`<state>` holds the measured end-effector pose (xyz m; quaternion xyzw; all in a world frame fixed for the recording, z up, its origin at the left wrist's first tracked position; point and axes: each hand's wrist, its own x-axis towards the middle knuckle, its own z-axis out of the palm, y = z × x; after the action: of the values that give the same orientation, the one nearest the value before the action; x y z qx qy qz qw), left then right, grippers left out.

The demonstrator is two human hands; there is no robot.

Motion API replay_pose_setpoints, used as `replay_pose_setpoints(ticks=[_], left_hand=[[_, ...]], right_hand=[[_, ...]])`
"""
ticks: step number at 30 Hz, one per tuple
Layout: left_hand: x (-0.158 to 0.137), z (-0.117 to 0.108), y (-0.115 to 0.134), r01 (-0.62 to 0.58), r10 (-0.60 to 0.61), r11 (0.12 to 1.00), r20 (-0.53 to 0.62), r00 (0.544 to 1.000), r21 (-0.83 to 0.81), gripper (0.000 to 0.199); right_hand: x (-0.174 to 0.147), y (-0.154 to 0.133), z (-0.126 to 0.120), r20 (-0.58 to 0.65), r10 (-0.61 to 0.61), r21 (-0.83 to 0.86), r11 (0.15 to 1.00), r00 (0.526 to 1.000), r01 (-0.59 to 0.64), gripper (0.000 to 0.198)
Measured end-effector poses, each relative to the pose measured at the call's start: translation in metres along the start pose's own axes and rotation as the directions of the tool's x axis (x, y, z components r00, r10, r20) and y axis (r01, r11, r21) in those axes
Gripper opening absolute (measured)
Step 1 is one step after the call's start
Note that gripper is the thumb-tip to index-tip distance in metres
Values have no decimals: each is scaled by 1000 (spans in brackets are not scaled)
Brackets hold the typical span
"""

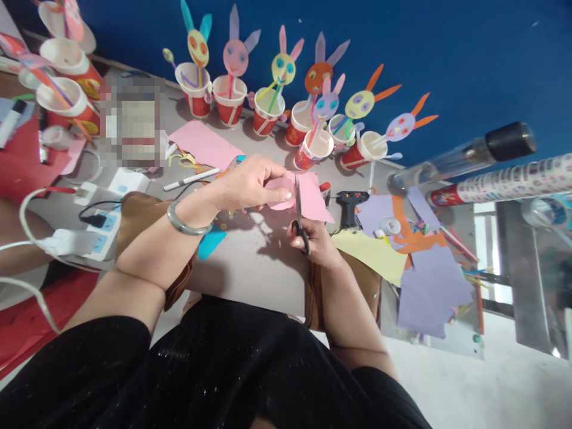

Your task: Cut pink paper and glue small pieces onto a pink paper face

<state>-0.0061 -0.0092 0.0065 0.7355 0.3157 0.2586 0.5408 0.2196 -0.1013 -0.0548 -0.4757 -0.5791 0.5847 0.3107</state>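
My left hand (258,183) pinches a piece of pink paper (314,193) by its rounded left part, above the table. Closed around the dark handles of a pair of scissors (299,199) is my right hand (316,241). The blades point away from me and lie across the paper, between the rounded part and the wider piece on the right. Whether the blades are apart is hard to make out. Just right of the paper lies a black glue gun (348,208).
Paper cups with rabbit figures, such as a red cup (267,116), line the back. A pink sheet (205,143) and a marker (191,179) lie left, near a power strip (105,220). Purple paper (431,286), yellow paper (373,253) and a stack of cups (504,182) are right.
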Motion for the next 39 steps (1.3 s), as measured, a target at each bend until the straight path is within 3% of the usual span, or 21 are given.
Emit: replay_pose_setpoints(ticks=[7, 13, 14, 16, 18, 20, 22, 24, 26, 27, 29, 31, 32, 34, 36, 39], left_hand=[[-1, -1, -1, -6, 7, 1000, -30, 1000, 25, 25], [-3, -8, 8, -38, 38, 999, -54, 998, 3, 29], [-3, -9, 9, -39, 40, 999, -9, 999, 10, 28], [-4, -11, 10, -25, 14, 998, 195, 981, 53, 23], [-5, -11, 8, -12, -61, 988, 465, 883, 153, 19], [-4, -7, 4, -3, -216, 941, 609, 763, 337, 18], [-4, -3, 0, 42, -419, 819, 546, 725, 572, 19], [-4, 1, -1, 95, -541, 691, 426, 725, 717, 18], [-4, 2, -2, 135, -582, 641, 363, 728, 756, 21], [-4, 2, -2, 141, -562, 646, 342, 753, 751, 24], [-2, 1, -4, 139, -426, 676, 231, 875, 724, 30], [2, 1, -8, 126, -181, 719, 10, 983, 684, 32], [3, 3, -10, 122, -68, 746, -107, 992, 655, 29], [6, 9, -15, 57, 110, 820, -255, 961, 569, 17], [7, 17, -19, -49, 206, 884, -292, 934, 466, 23], [10, 31, -29, -118, 222, 918, -246, 944, 378, 45]], right_hand=[[2, 0, 0, -32, -42, -33, 999, 999, 41, 70], [6, 11, -4, -231, -119, -75, 992, 966, 104, 70], [6, 14, -4, -250, -115, -74, 992, 961, 100, 70], [7, 17, -4, -260, -109, -70, 993, 959, 94, 70], [8, 20, -4, -264, -115, -74, 992, 958, 98, 70], [9, 20, -4, -267, -124, -92, 990, 956, 103, 69], [10, 21, -3, -274, -126, -107, 989, 953, 100, 70], [10, 20, -2, -279, -119, -113, 989, 953, 91, 70], [10, 19, 0, -274, -111, -114, 990, 955, 83, 69], [10, 19, 0, -267, -107, -117, 990, 958, 78, 70], [10, 18, 1, -247, -94, -117, 991, 964, 67, 71], [10, 18, 2, -226, -81, -104, 993, 971, 59, 71], [10, 18, 2, -215, -75, -96, 994, 974, 55, 71], [10, 17, 1, -199, -64, -86, 995, 978, 48, 71], [11, 17, 1, -188, -52, -88, 995, 981, 36, 71], [11, 15, 0, -174, -41, -97, 995, 984, 24, 73]])
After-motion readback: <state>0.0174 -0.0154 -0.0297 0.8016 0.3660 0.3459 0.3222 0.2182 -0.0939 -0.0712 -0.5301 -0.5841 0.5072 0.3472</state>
